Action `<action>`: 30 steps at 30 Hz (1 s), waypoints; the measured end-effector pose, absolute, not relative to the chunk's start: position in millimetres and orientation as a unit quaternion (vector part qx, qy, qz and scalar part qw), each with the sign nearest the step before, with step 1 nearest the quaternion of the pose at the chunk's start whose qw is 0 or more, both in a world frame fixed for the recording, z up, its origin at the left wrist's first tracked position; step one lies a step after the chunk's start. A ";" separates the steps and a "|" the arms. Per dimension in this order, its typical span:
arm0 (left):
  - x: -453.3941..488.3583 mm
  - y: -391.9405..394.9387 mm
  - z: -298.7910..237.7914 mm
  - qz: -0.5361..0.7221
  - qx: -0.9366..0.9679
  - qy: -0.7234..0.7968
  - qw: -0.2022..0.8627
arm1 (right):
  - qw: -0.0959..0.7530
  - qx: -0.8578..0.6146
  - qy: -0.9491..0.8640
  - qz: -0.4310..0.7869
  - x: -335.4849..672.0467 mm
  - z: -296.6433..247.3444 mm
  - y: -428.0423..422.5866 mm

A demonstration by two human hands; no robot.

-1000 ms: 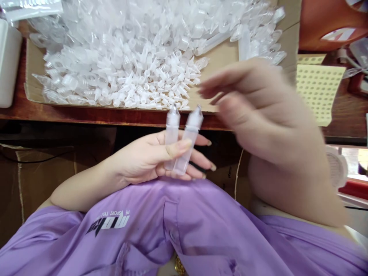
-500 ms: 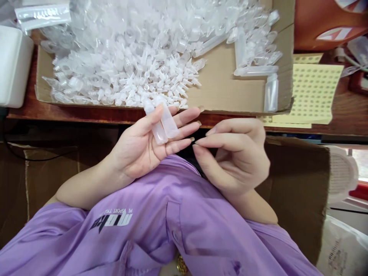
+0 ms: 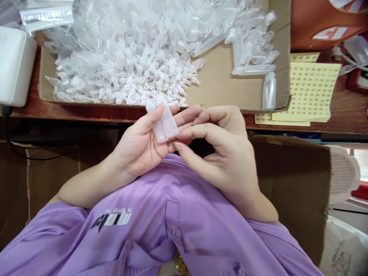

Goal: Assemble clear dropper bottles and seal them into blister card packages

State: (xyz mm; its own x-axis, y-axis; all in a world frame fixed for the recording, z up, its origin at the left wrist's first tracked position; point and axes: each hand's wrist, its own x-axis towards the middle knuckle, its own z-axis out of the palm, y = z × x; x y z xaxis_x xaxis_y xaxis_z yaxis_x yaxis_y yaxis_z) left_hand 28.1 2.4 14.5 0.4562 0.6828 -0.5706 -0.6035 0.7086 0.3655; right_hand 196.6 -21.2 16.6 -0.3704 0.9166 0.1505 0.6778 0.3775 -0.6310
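Two small bottles [image 3: 162, 120] of translucent plastic lie side by side across the fingers of the left hand [image 3: 140, 145], necks pointing away from the body. The thumb is pressed down over them and the fingers beneath are stretched out flat, so the pair is pinned between thumb and fingers. They are held just in front of the table edge [image 3: 86, 115], above the purple shirt [image 3: 172, 230].

The right hand [image 3: 227, 153] is curled beside them, forefinger and thumb tips brought up to the bottles' bases and the left fingertips. The two tips stand slightly apart and clamp nothing (whether they actually touch the bottles cannot be told).

On the table beyond sits a shallow cardboard tray [image 3: 221, 88] bearing a large heap of clear caps and nozzles [image 3: 138, 65], with a few loose bottles [image 3: 269, 91] at its right end. A yellow sticker sheet [image 3: 313, 92] lies just right of the tray, a white box [image 3: 14, 65] to its left. A brown carton [image 3: 293, 184] stands below the table on the right.
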 end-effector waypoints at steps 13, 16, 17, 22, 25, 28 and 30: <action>30.2 4.4 13.1 0.406 0.022 0.332 0.851 | 0.254 -0.549 -0.766 0.220 181.4 18.9 -23.2; 29.1 4.8 13.3 0.401 0.033 0.336 0.852 | 0.269 -0.532 -0.770 0.227 182.6 17.1 -23.1; 28.3 4.8 13.0 0.398 0.041 0.338 0.852 | 0.269 -0.528 -0.771 0.233 183.5 17.3 -23.8; 24.3 4.0 12.0 0.366 0.069 0.340 0.863 | 0.267 -0.554 -0.759 0.214 194.5 29.1 -28.1; 25.1 3.0 13.6 0.352 0.058 0.350 0.866 | 0.252 -0.466 -0.833 0.158 206.4 41.3 -21.9; 28.6 1.3 15.8 0.357 0.044 0.358 0.862 | 0.200 -0.360 -0.901 0.135 215.5 51.4 -8.4; 31.1 -0.2 16.8 0.363 0.037 0.368 0.855 | 0.176 -0.313 -0.926 0.119 217.6 55.4 1.0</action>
